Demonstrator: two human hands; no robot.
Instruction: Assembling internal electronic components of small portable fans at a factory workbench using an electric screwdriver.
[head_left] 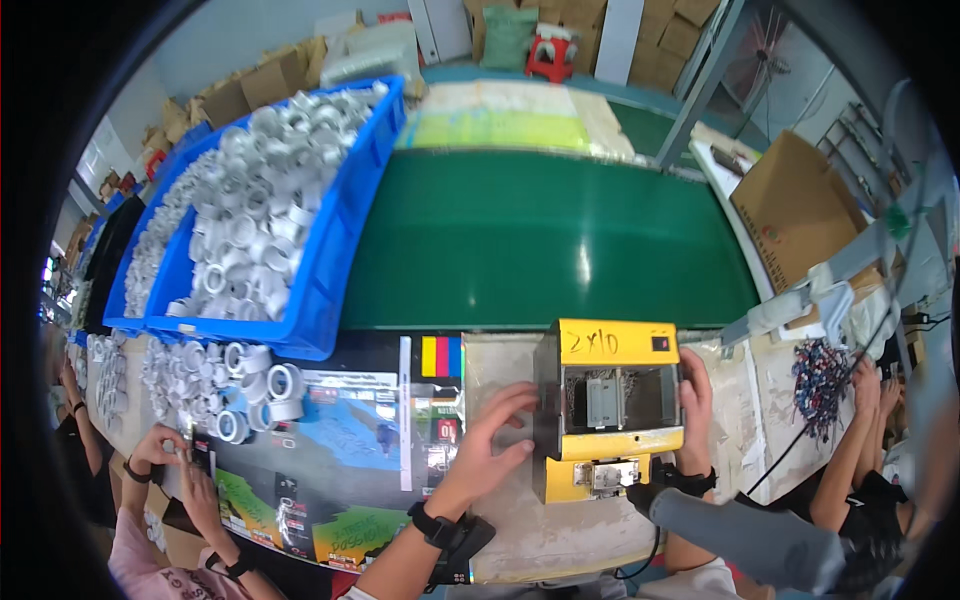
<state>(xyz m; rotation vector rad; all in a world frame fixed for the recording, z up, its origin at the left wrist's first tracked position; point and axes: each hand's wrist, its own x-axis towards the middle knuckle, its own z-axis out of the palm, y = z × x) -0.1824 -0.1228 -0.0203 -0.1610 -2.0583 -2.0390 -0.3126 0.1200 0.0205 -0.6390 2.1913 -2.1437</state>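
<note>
A yellow and black screw feeder (620, 443) stands on the bench in front of me. Loose small metal screws lie in its open top around a grey metal block. At its left side, my left hand (490, 445) has its thumb and fingers apart, the fingertips at or very near the dark side panel. My right hand (693, 400) is closed against the opposite side, its fingers curled along the casing; part of the palm is hidden. A grey, tube-shaped tool (740, 530), blurred, reaches in from the lower right toward the feeder's front outlet.
Blue bins (345, 230) heaped with white plastic rings stand at the left, with more rings (265, 390) on the printed mat (340, 480). Behind the feeder lies a green conveyor belt (550, 240). Co-workers' hands (175, 460) work at left and right, near a bundle of coloured pieces (825, 385).
</note>
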